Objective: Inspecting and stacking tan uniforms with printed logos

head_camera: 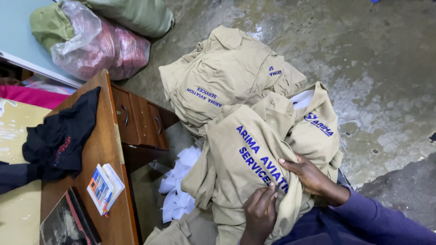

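Nearest the camera, the left hand [260, 209] comes up from the bottom edge of the view with its fingertips pressed together, pinching at the blue printed lettering on the back of the khaki uniform shirt [245, 168] that lies across the person's lap. The right hand [305, 173] comes in from the right on a purple sleeve [363, 218] and lies flat on the same shirt, fingers loosely spread and pressing the cloth down just to the right of the pinch. The two hands are close together, nearly touching, and the left one sits directly on the lettering, so it is the nearer to the spot being worked. The shirt's long axis runs up and away from the person, its collar at the far end.

Beyond it, on the concrete floor [386, 90], a second folded khaki shirt [222, 81] lies well clear of both hands. Left of the lap, white paper scraps [179, 186] lie on the floor beside a wooden tabletop [102, 149], which carries a black garment [59, 136] and a small booklet [104, 188] near its front edge. Farthest off, by the far left corner, a clear plastic bag of pink cloth [100, 45] rests against a green bundle [136, 16]
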